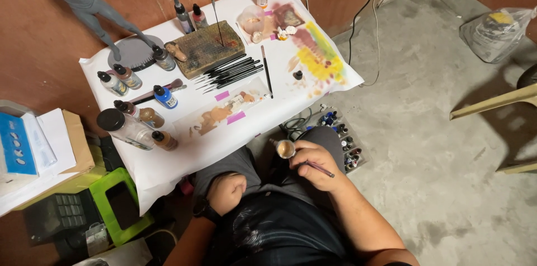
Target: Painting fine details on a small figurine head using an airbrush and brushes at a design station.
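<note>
While the left hand [226, 192] rests as a closed fist on the lap, the right hand [315, 164] pinches a brush [320, 168] and a small cup [285, 148] above the knee.
Cup holds tan paint; its body is hidden by fingers. Bottles [140, 112] on the white table [224, 137] hold brown, blue and pale paints. Brush tip not discernible.

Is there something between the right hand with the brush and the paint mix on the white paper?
Nothing visible blocks it. The right hand, holding a thin brush and a small cup, is just off the table edge; bare white paper lies before the tan paint mix.
</note>
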